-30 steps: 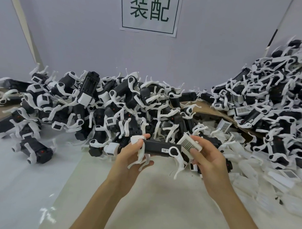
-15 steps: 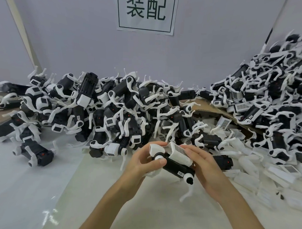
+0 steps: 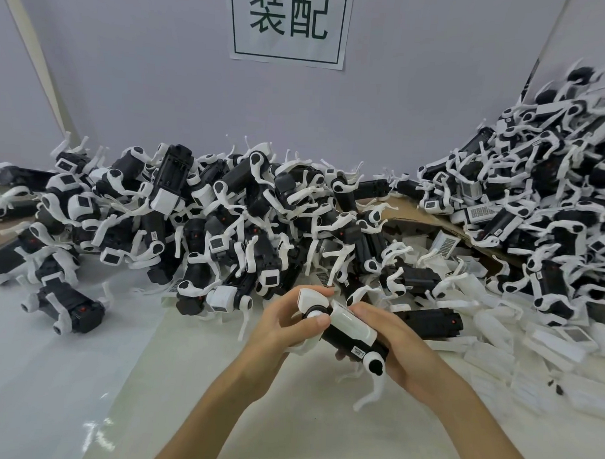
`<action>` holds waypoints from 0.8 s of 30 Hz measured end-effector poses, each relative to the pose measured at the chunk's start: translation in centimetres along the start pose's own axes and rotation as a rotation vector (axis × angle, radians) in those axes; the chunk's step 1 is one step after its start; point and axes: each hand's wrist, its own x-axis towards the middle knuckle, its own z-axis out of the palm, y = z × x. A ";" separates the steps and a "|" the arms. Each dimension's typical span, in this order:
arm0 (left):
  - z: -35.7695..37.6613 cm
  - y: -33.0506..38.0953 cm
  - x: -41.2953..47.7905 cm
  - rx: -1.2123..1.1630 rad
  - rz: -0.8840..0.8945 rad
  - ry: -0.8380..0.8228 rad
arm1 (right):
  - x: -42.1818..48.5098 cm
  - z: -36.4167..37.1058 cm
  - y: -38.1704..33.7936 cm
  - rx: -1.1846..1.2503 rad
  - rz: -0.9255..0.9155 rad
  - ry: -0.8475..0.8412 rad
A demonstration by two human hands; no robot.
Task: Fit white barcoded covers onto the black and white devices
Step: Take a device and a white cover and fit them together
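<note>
Low over the near middle of the white table, grips one black and white device from both ends. Curls left hand round its white head end, thumb across the round joint. Wraps right hand round the black body from the right, fingertips on the far edge of a white cover lying along the device's top. Holds it tilted down toward the right, one white leg dangling below. Beyond, heaped against the far wall from left to right: a pile of like devices. Scattered at near right: loose white covers, with brown cardboard farther back. High at far centre: a printed sign.
</note>
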 end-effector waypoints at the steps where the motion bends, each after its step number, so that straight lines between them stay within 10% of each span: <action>1: 0.0 0.0 0.0 -0.009 0.006 -0.002 | -0.1 0.0 0.0 0.024 0.030 -0.023; 9: -0.1 -0.5 0.2 0.036 0.057 -0.014 | -0.6 -0.5 -0.1 0.196 0.125 -0.218; 16: 0.1 -1.3 0.9 0.181 0.158 0.414 | 0.2 -0.7 0.3 0.245 -0.125 -0.049; 24: 1.5 -1.7 0.7 0.348 0.101 0.122 | 0.3 0.7 1.0 -0.170 -0.302 0.113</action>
